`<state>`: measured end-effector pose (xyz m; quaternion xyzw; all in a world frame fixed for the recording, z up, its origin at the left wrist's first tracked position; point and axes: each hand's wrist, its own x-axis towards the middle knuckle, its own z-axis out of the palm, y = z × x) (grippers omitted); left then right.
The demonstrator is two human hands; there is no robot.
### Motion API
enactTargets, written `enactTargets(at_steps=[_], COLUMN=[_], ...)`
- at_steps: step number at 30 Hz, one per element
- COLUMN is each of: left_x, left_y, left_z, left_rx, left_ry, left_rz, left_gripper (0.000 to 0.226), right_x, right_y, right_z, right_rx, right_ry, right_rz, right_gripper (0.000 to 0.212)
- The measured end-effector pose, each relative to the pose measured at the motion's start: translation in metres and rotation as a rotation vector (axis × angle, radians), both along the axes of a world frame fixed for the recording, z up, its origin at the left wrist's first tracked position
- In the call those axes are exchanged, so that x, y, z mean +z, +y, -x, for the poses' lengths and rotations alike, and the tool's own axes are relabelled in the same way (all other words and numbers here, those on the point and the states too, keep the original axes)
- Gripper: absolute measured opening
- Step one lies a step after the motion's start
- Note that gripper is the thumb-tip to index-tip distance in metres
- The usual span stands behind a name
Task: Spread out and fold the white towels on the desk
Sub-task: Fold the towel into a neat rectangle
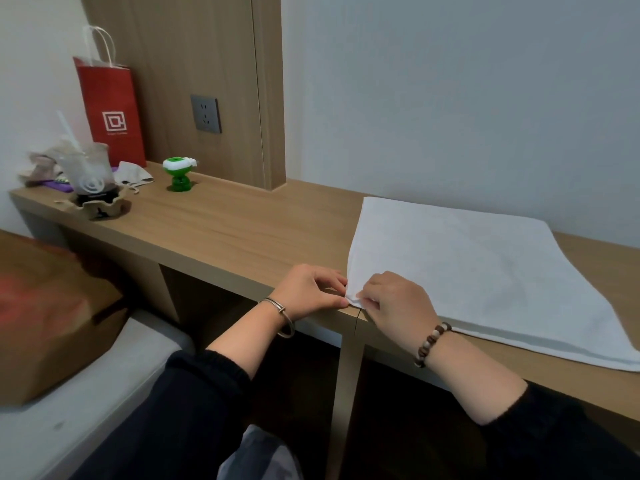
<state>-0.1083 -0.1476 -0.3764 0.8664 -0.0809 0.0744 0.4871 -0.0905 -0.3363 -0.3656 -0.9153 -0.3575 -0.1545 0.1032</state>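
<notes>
A white towel [481,271] lies flat on the right half of the wooden desk [235,233], in a folded layer that reaches from the wall to the front edge. Its near left corner sits at the desk's front edge. My left hand [310,289] pinches that corner from the left with thumb and fingertips. My right hand [398,299] pinches the same corner from the right, its palm resting over the towel's edge. Both hands meet at the corner.
On the desk's left end stand a red paper bag [110,109], a plastic cup with a straw [88,171] in a holder, a crumpled cloth [133,174] and a green toy [180,174]. A brown bag [52,317] sits on the bed at lower left.
</notes>
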Motion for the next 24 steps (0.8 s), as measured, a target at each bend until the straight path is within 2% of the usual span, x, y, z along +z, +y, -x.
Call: enactTargets(at_steps=[5,14,16,20,24], left_x=[0.003,0.011,0.014,0.025,0.028], left_y=[0.000,-0.001,-0.003,-0.011,-0.027], left_z=[0.002,0.009,0.012,0.012,0.011], left_rx=[-0.030,-0.060,-0.063,-0.079,-0.164], left_ry=[-0.017,-0.063,-0.118,-0.315,-0.361], left_rz=[-0.022,-0.199,-0.305,-0.699,-0.834], left_gripper=[0.033,0.019,0.017,0.014,0.018], right_x=[0.002,0.017,0.017,0.009,0.003], right_y=[0.002,-0.023,-0.036,-0.047,-0.044], right_z=[-0.004,-0.004,-0.003,0.010,0.019], right_rx=[-0.012,-0.062,-0.090,-0.050,-0.005], right_ry=[0.091,0.234,0.224,0.106,-0.018], right_rz=[-0.065,-0.058,-0.023,0.002,0.085], right_gripper=[0.025,0.021,0.017,0.021,0.025])
